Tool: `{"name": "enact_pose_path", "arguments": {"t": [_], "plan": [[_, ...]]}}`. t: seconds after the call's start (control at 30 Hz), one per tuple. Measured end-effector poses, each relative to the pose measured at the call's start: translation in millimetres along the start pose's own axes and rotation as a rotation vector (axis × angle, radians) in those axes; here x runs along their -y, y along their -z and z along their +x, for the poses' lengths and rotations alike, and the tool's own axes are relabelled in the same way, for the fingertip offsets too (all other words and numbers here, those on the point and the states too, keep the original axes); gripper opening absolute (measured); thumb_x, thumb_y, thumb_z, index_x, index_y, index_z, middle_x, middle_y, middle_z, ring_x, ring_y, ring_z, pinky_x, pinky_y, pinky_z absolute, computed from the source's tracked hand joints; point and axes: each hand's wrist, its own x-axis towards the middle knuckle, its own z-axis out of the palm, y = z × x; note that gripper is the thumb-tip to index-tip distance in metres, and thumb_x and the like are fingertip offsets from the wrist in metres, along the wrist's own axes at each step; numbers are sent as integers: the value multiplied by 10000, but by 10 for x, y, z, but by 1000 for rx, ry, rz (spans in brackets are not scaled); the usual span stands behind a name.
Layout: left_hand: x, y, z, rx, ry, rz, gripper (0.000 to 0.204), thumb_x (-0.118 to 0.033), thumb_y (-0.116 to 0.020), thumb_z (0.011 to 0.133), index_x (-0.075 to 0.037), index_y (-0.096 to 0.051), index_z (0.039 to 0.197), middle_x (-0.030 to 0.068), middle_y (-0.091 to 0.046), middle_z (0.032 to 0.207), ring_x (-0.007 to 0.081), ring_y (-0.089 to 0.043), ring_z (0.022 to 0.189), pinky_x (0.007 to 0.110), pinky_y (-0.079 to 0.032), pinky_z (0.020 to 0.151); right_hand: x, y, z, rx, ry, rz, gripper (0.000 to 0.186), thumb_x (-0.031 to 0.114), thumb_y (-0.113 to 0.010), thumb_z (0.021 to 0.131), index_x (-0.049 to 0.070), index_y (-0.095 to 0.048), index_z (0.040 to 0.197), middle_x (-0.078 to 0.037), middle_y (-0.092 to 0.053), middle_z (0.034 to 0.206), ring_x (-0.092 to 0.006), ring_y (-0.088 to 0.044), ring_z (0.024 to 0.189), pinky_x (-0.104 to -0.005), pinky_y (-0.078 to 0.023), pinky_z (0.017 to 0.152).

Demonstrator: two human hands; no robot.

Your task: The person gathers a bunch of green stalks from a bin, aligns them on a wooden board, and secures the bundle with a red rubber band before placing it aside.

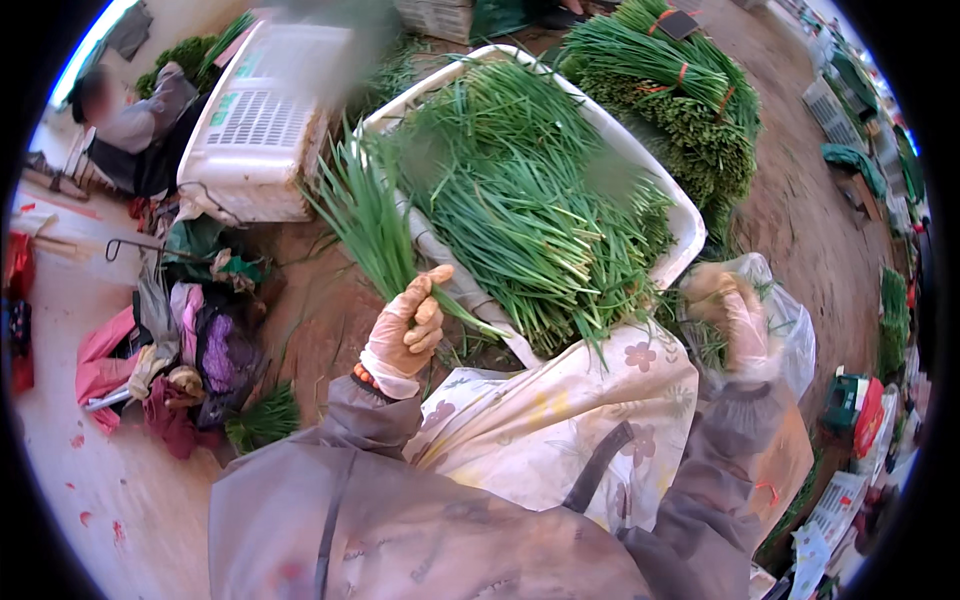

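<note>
In a pale glove, my left hand (408,335) is closed around the lower stems of a bunch of green chives (370,215). Their long leaves fan up and leftward over the side of a white plastic crate (688,222). Loose chives (530,190) fill that crate, many with pale stem ends toward me. My right hand (735,312), also gloved, is right of the crate's near corner, beside a clear plastic bag (797,335). Motion smears its fingers, and thin green bits show close by. A floral cloth (560,415) covers my lap.
Tied bundles of chives (690,120) are stacked beyond the crate's right side. At the upper left stands another white crate (250,125), near a seated person (140,125). Bags and cloths (185,350) lie to my left, with a small green bunch (265,418) beside them.
</note>
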Motion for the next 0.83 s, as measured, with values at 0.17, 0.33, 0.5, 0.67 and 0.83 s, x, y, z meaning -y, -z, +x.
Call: {"name": "enact_pose_path", "arguments": {"t": [0.17,0.33,0.5,0.67,0.83], "plan": [[152,-94,21,52,8,98,303,-193,-455,862,24,-453,1074,0,-478,533,41,-313,357,167,-245,288,-220,-151,28,161,-23,-681,510,348,-518,790,-36,-446,1117,-228,-510,1053,-290,-494,996,-351,-372,883],[244,-187,6,71,44,208,322,-237,-471,855,22,-458,1047,-13,-397,431,49,-270,312,178,-218,291,-548,-1263,-180,711,-939,174,625,551,-412,795,-23,-524,1015,-95,-560,644,-175,-536,484,-215,-445,442],[263,-205,-35,114,10,382,296,-276,-476,851,-2,-490,962,-31,-347,381,56,-238,285,189,-182,301,-1026,-1198,-154,867,-754,460,465,412,-383,865,-21,-548,904,-31,-474,521,-65,-403,402,-170,-304,350],[245,-136,-33,78,-10,229,274,-245,-488,848,0,-489,970,-37,-357,389,41,-257,290,180,-210,307,-828,-1266,-334,476,-597,433,334,320,-438,863,11,-531,778,-47,-506,514,-54,-307,313,-182,-268,292],[279,-168,-12,92,56,279,271,-271,-496,842,-12,-484,920,-41,-356,391,48,-258,286,181,-219,307,-667,-1377,-306,601,-732,199,524,466,-313,870,13,-564,794,-25,-514,494,-54,-336,302,-176,-282,291]]}}
